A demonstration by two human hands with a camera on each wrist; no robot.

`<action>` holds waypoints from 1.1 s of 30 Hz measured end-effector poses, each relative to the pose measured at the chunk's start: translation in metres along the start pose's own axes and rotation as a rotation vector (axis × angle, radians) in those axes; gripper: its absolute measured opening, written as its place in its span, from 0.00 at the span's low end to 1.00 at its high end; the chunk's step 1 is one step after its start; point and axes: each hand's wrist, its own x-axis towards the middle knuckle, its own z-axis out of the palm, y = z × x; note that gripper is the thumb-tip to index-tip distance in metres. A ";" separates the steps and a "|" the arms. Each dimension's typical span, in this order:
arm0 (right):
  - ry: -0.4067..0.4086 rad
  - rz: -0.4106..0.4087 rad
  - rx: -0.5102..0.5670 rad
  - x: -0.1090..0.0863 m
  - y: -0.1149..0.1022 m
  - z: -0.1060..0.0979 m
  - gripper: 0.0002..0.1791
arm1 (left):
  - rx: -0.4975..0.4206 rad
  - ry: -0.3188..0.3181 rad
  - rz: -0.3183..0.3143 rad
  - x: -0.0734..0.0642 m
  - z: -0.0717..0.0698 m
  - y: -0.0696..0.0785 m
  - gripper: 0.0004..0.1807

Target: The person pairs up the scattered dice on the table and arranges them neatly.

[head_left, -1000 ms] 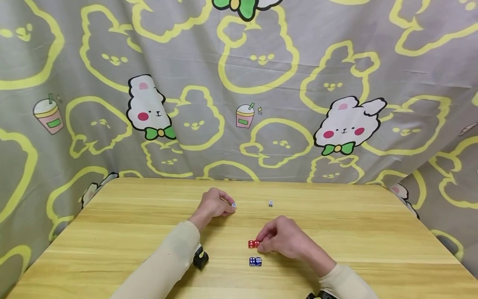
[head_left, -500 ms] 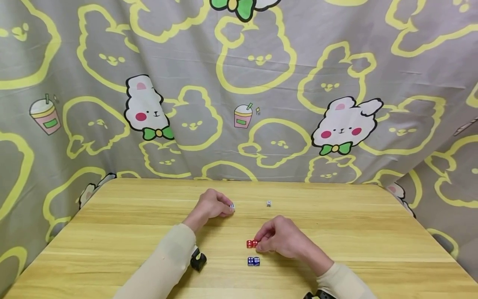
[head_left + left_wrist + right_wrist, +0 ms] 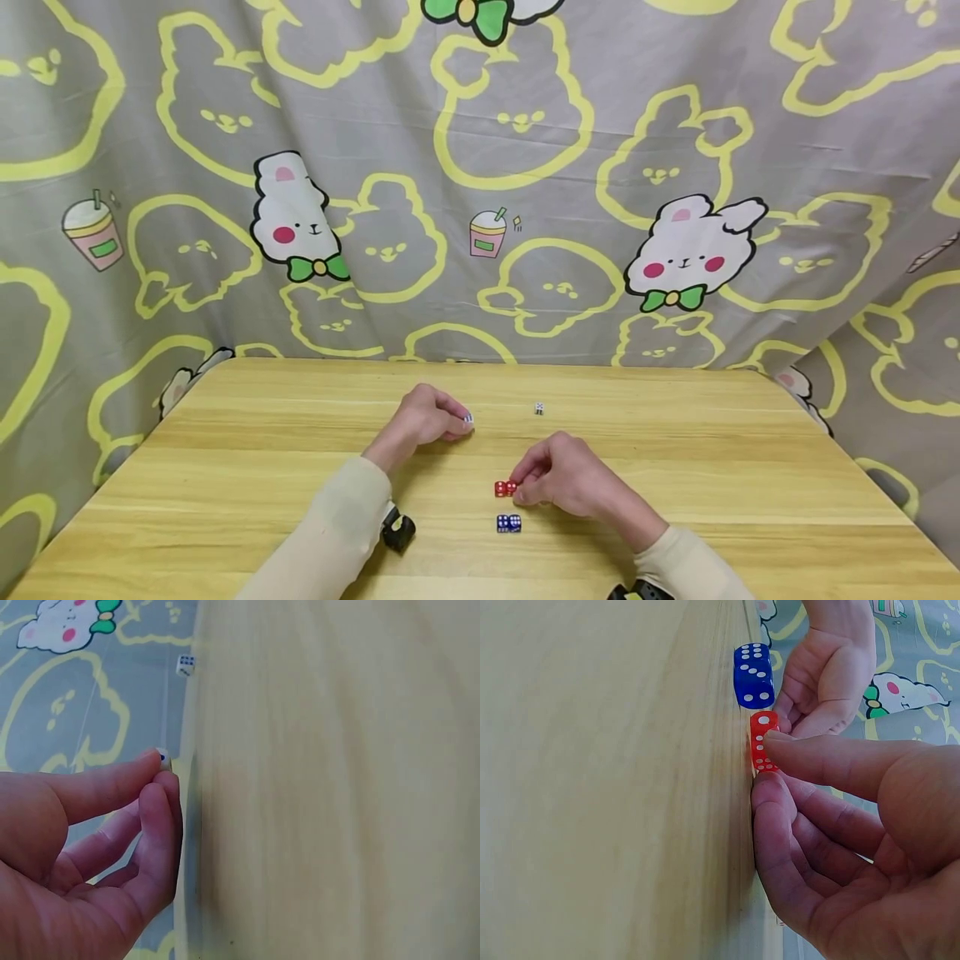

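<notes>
In the head view my left hand (image 3: 426, 417) pinches a white die (image 3: 468, 418) between thumb and fingers, toward the back of the table. The left wrist view shows only a small part of that die (image 3: 164, 759) past the fingertips. My right hand (image 3: 566, 477) holds the right one of two red dice (image 3: 500, 489), which sit side by side. Seen from the right wrist, its thumb and forefinger grip the red die (image 3: 762, 742). Two blue dice (image 3: 508, 523) stand together, closer to me than the red pair. A second white die (image 3: 539, 408) lies alone at the back.
The dice are on a light wooden table (image 3: 262, 458). Behind it hangs a grey curtain (image 3: 420, 150) with yellow outlines and white rabbit heads. Black straps (image 3: 397, 529) show at both wrists.
My left hand has come slightly nearer to me with the white die in its fingertips. The right hand stays at the red dice. The whole head view has shifted a little.
</notes>
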 end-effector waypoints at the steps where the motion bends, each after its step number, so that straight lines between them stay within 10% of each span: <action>1: 0.002 0.000 0.001 0.000 0.000 0.000 0.07 | -0.002 -0.004 0.002 -0.001 0.001 0.000 0.04; 33: -0.004 0.000 0.008 0.001 0.000 -0.001 0.06 | 0.036 -0.140 0.050 -0.020 0.019 0.006 0.05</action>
